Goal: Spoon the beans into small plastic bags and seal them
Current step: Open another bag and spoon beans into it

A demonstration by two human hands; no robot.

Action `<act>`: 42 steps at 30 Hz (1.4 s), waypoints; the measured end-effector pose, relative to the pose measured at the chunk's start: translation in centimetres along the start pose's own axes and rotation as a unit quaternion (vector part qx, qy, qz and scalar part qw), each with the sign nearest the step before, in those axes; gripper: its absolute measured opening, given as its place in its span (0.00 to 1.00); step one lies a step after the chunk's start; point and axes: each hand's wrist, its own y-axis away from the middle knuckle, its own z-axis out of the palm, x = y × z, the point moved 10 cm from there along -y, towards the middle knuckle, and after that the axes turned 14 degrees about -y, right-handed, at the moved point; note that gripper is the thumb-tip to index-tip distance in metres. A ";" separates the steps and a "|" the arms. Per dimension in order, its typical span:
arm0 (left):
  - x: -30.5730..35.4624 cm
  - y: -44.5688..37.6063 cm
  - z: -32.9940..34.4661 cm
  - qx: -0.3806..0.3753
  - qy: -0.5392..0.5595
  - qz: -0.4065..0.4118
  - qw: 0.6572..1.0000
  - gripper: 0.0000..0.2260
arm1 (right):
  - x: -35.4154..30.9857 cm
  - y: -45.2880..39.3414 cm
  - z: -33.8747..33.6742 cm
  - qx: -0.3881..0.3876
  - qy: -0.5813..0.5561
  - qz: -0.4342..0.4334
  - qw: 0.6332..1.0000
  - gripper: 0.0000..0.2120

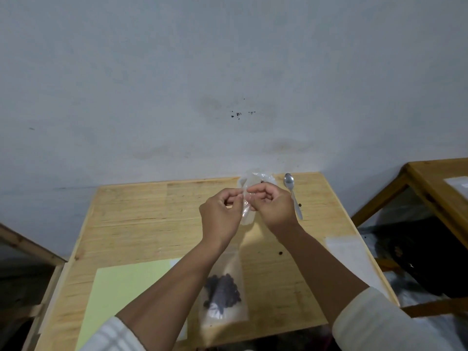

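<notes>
Paper [131, 295], a pale green sheet, lay flat on the near left part of the wooden table [141, 211], with the person's left forearm crossing over its right edge. Just right of it, near the front edge of the table, a filled bag [224, 297] of clear plastic lay flat and held a dark heap of beans [222, 291] gathered in its middle; whether its top was sealed could not be told, since the forearm hid that end. Above the table, roughly over its far centre, the left hand [220, 216] was raised with its fingers curled and its thumb and forefinger pinching the left edge of a small clear bag [247, 198]. This small clear bag hung between the two hands, crumpled at its upper end near the wall [228, 72]; a dark speck or two showed near its top, but its contents were otherwise too faint to tell. The right hand [272, 206] faced the left one, fingers likewise curled, pinching the bag's right edge, the two sets of fingertips close together. Both forearms were bare, with white sleeves [374, 323] pushed up near the elbows. Right of the right hand a metal spoon [293, 196] lay on the table, bowl toward the wall, with a stray bean [300, 205] just beside its handle and another loose bean [280, 253] nearer the front. Farther right, an empty flat bag [352, 262] lay along the table's right edge.
</notes>
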 end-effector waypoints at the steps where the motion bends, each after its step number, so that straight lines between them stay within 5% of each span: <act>1: 0.1 -0.1 -0.1 0.010 -0.013 0.002 1.000 0.05 | 0.1 -0.2 0.0 0.004 0.020 -0.003 1.000 0.05; 6: -0.4 -0.9 -1.9 0.098 -0.056 -0.027 0.993 0.06 | -0.4 -0.9 -1.5 0.021 0.145 -0.064 0.987 0.11; 11: 0.5 -1.2 0.1 0.030 -0.036 0.019 0.999 0.05 | -0.5 -2.4 -1.1 -0.056 0.149 -0.066 0.985 0.12; 14: 1.2 -0.6 3.1 -0.090 0.005 0.078 0.993 0.24 | -0.2 -2.9 -1.2 -0.083 0.137 -0.059 0.985 0.13; 17: 1.0 -0.3 5.6 -0.175 -0.079 0.126 0.973 0.47 | 0.3 -3.3 -1.7 -0.102 0.127 -0.045 0.986 0.12; 20: 1.2 -0.3 7.5 -0.215 -0.147 0.165 0.951 0.57 | 1.0 -3.5 -1.6 -0.134 0.120 -0.022 0.983 0.10; 29: 0.5 -1.4 7.6 -0.068 -0.116 0.163 0.977 0.40 | 1.2 -4.7 -2.7 -0.161 0.232 -0.074 0.956 0.12; 32: -1.2 -1.6 7.2 -0.020 -0.118 0.121 0.985 0.37 | 3.4 -5.8 -5.7 -0.091 0.137 0.003 0.986 0.09; 36: -3.1 -1.5 6.8 0.020 -0.123 0.064 0.990 0.40 | 7.9 -8.1 -12.8 0.026 0.286 0.048 0.957 0.12; 42: -3.8 -1.2 7.2 0.060 -0.131 0.008 0.989 0.41 | 12.8 -9.6 -16.8 0.036 0.363 0.077 0.928 0.07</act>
